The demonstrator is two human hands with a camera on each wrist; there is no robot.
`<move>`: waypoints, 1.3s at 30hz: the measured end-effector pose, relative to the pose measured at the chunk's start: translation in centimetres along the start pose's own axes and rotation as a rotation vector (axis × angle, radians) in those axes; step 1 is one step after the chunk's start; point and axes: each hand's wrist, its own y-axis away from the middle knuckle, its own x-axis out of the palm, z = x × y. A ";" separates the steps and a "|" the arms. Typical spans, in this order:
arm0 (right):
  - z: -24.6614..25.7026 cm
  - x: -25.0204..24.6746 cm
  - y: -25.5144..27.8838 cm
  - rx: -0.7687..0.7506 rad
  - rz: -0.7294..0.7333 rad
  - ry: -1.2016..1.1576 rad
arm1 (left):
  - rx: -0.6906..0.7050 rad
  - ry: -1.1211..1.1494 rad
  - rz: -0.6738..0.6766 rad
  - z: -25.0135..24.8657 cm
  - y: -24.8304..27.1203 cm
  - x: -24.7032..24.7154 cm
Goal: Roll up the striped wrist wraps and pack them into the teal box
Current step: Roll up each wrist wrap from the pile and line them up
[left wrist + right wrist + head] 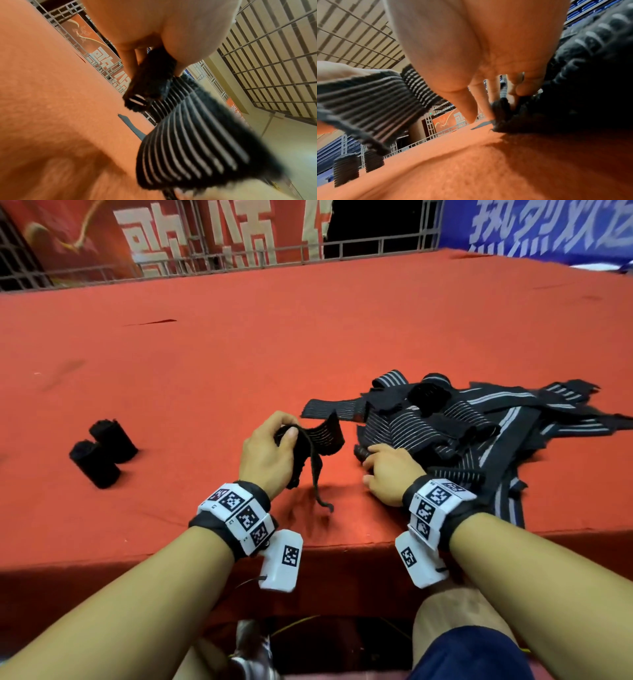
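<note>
My left hand (286, 428) holds a black wrist wrap with thin white stripes (325, 436) above the red table, pinching its bunched end between thumb and fingers; a thin cord hangs from it. The left wrist view shows the wrap (188, 148) fanning out below that hand (154, 63). My right hand (371, 455) lies at the near left edge of a loose pile of striped wraps (479, 433), fingers curled on a black wrap end (503, 112). Two rolled wraps (102, 453) stand side by side at the left. No teal box is in view.
The table carries a red felt cloth (239, 354), its front edge (308, 546) just under my wrists. A metal railing (205, 261) with red and blue banners runs along the far side. My knee (445, 628) is below the edge.
</note>
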 end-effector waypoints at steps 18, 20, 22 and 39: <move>5.2 -2.6 2.0 -0.266 -0.236 -0.409 | -0.138 0.214 -0.110 1.2 -0.3 -1.3; 6.1 -2.5 1.9 -0.319 -0.188 -0.420 | -0.111 0.272 -0.068 0.7 -0.1 -1.2; 6.3 -2.3 1.7 -0.337 -0.190 -0.434 | -0.099 0.322 -0.044 0.2 0.1 -1.4; 6.4 -2.5 1.5 -0.324 -0.456 -0.982 | -0.228 0.193 -0.013 2.4 0.3 -3.1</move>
